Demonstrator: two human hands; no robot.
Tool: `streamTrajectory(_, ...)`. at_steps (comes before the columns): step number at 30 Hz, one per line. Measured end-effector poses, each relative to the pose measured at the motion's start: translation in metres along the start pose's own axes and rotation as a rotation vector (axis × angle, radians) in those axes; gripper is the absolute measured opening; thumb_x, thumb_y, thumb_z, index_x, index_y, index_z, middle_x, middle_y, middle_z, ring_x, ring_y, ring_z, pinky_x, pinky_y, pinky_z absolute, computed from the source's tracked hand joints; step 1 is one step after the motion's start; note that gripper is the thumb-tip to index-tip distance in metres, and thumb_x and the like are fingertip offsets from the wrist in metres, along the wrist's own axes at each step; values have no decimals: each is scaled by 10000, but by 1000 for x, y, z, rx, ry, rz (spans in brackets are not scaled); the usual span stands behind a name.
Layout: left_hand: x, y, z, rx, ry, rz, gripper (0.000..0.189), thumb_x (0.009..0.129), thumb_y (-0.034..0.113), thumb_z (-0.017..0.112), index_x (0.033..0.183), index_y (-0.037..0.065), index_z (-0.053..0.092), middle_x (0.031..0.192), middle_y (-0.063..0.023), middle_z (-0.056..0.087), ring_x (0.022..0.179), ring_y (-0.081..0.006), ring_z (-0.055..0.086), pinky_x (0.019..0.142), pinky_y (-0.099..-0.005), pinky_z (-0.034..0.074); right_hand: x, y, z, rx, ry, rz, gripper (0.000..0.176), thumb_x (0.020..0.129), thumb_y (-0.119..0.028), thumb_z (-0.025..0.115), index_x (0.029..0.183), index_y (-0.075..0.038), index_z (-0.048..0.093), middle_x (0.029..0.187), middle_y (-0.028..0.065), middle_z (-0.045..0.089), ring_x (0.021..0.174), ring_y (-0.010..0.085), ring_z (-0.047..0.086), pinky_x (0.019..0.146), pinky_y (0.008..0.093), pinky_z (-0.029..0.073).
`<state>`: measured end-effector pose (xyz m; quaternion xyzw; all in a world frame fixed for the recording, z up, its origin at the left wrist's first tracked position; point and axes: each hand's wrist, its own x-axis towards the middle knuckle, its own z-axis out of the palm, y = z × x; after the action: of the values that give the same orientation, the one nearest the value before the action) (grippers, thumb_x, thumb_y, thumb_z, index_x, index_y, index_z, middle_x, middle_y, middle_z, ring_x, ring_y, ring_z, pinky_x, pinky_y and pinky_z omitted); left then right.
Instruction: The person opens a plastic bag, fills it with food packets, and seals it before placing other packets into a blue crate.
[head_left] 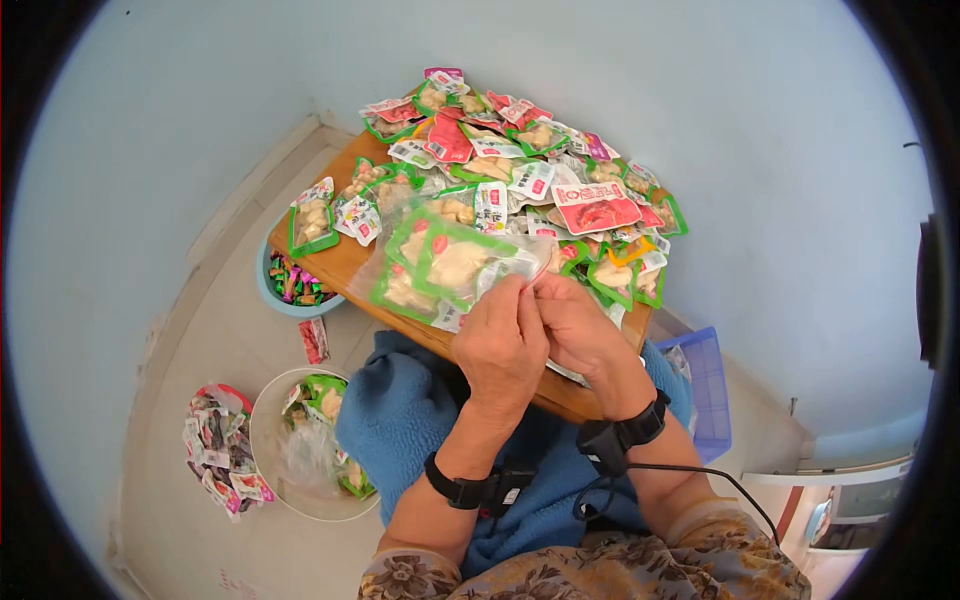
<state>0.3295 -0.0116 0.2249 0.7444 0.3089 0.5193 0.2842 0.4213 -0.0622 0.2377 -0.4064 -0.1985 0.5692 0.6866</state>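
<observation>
The clear plastic bag (385, 265), with green-bordered packets of pale, lumpy food (458, 265) inside it, is held up over the near part of the brown wooden desk (345, 262), its filled end reaching away from the person toward the upper left. Both hands have hold of its near end: the left hand (500, 340) is closed, thumb and curled fingers pinching the plastic, and the right hand (580, 325) is closed beside it with the fingertips bent in at the same edge, the 2 hands touching or nearly so. Beyond the bag, a heap of flat, glossy packets in green, red and white (490, 168) covers much of the desk, and 1 green-edged packet (313, 222) lies at the desk's left edge. Below that edge, on the pale tiled floor (190, 440), is a round light-blue basin (264, 288) of small, shiny wrapped pieces (298, 285), with 1 small red packet (314, 340) near it. Nearer the person are a round clear tub (262, 405), holding green packets and crumpled clear plastic (312, 452), and, just beside it, a red container (234, 396) piled with dark, pink and white packets (222, 445). A blue-violet plastic basket (710, 390) stands right of the blue fleece cloth (400, 410) on the person's lap.
</observation>
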Motion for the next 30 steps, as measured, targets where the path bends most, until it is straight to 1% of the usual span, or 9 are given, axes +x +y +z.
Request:
streamTrajectory(7,8,0,-3,-142,31,-43,134,803,34,684,934,45,659,769,-109,649,657,-285,631,577,-375,497,12,-5,5,27,-16,132,158,975,-46,499,1096,-13,594,1012,74,630,883,155,628,746,272,545)
streamTrajectory(9,9,-4,-3,-168,59,-42,115,810,-23,677,919,13,665,723,-74,614,561,-133,570,503,-266,444,14,-2,9,-33,74,159,149,975,-52,500,1084,-14,595,998,67,626,866,154,622,733,276,548)
streamTrajectory(12,11,-3,-5,-223,35,-135,118,777,-6,683,877,49,654,691,-78,571,585,-243,559,536,-350,449,23,9,8,-97,69,142,157,981,-79,505,1092,-12,593,999,62,626,861,144,618,735,284,550)
streamTrajectory(15,12,0,-8,-299,-2,-206,117,766,-18,684,856,49,652,690,-76,572,587,-233,553,532,-345,434,26,22,4,-119,210,96,138,993,-114,501,1057,-25,584,969,24,604,840,107,586,701,263,525)
streamTrajectory(17,12,-2,-7,-298,-1,-185,112,761,-15,687,846,48,647,687,-75,570,589,-236,550,541,-350,434,30,32,-12,-414,-19,-108,141,998,-153,491,1015,-35,566,934,-10,568,827,73,543,676,245,491)
streamTrajectory(21,13,-4,-4,-289,-6,-122,109,746,-10,692,819,45,633,691,-76,569,611,-253,551,579,-362,437,33,41,-21,-256,-47,-129,150,986,-188,498,991,-47,547,899,-33,534,810,59,507,659,235,464)
streamTrajectory(23,13,-5,-4,-283,-17,-134,108,744,-4,695,815,44,629,712,-80,578,639,-261,558,605,-369,441,25,37,-8,-513,-6,-286,193,974,-221,508,982,-38,570,903,-19,567,813,70,528,668,243,472)
streamTrajectory(27,14,-9,-4,-230,-35,-124,103,748,15,698,812,40,621,799,-99,604,742,-290,576,687,-395,447,39,58,-31,-546,-7,-267,230,970,-242,513,962,-28,598,935,0,613,826,86,555,676,250,472)
streamTrajectory(30,15,-17,-1,-273,-7,-86,81,787,-31,678,846,-11,627,865,-123,604,744,-209,602,614,-285,485,33,40,-20,-570,-5,-180,234,932,-210,562,963,15,615,951,52,655,851,107,587,681,281,489)
